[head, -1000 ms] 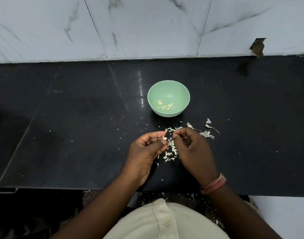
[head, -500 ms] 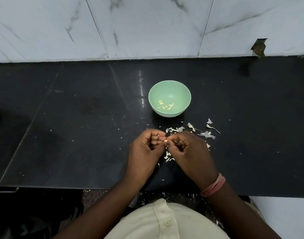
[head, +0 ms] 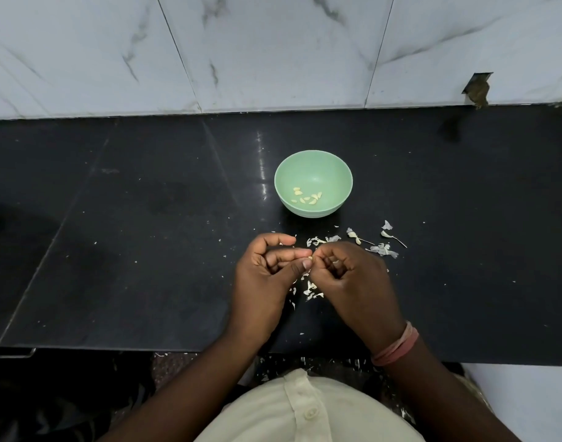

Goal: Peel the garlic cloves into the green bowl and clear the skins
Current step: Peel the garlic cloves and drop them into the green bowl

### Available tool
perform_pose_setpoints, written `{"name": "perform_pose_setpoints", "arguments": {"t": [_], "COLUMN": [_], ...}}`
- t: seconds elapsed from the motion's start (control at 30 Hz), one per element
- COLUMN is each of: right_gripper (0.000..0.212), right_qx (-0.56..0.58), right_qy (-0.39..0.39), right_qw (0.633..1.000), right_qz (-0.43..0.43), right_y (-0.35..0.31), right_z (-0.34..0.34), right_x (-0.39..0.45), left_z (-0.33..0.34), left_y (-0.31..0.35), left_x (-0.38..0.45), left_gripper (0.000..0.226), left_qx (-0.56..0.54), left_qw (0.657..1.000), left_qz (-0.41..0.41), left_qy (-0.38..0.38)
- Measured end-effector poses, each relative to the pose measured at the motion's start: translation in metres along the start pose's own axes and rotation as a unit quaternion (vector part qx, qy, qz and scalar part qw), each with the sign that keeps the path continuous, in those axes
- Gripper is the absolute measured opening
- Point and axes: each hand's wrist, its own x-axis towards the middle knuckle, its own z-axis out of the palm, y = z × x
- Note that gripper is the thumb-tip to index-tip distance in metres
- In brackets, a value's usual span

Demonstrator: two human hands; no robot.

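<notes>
Over the black worktop (head: 146, 266), your left hand (head: 267, 275) and right hand (head: 353, 279) are together pinching a clove (head: 310, 258); peeled cloves are lying in the bowl (head: 337, 173) beyond, skins (head: 311, 287) scattered beneath.

Single head-mounted wide-angle view, looking forward and steeply down onto the black countertop (head: 146, 250) from close above. The tiled wall (head: 273, 52) fills the top; frame edges appear slightly distorted.

A bowl (head: 313, 184) is sitting on the counter (head: 146, 250), cloves (head: 306, 198) lying inside; skins (head: 381, 248) are lying before it, rightward.
</notes>
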Motion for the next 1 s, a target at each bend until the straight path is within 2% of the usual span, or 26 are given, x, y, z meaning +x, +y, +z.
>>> {"name": "perform_pose_setpoints", "arguments": {"t": [0.2, 0.73, 1.0], "right_gripper": [0.035, 0.019, 0.018], "right_qx": [-0.010, 0.084, 0.152], "right_qy": [-0.027, -0.024, -0.029], "right_qw": [0.999, 0.990, 0.977], "right_qz": [-0.031, 0.108, 0.148], "right_y": [-0.001, -0.004, -0.005], "right_z": [-0.004, 0.000, 0.004], "right_x": [0.003, 0.000, -0.001], "left_z": [-0.001, 0.002, 0.003], "left_y": [0.004, 0.001, -0.005], "left_x": [0.000, -0.002, 0.000], "left_gripper": [0.031, 0.043, 0.034], "left_qx": [0.015, 0.003, -0.047], "left_qw": [1.000, 1.000, 0.999], "left_qz": [-0.001, 0.000, -0.023], "left_qy": [-0.012, -0.026, -0.009]}}
